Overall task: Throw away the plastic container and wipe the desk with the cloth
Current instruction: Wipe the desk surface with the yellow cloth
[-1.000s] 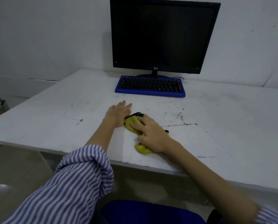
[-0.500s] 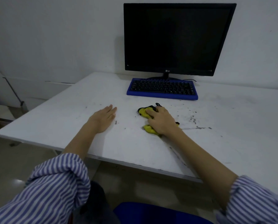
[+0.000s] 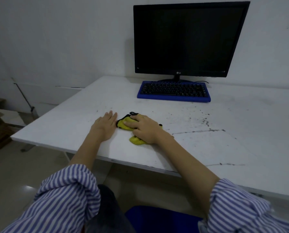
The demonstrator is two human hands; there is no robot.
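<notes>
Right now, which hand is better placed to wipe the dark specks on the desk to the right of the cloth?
Right. The right hand already presses on the yellow cloth, and the dark specks lie on its side. The left hand rests flat on the desk, farther away.

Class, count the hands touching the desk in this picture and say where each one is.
2. The left hand lies flat on the desk; the right hand presses the yellow cloth just beside it.

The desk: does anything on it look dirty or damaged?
Yes. Dark specks dot the desk right of the cloth, and a dark streak runs past the right hand. The keyboard sits straight.
</notes>
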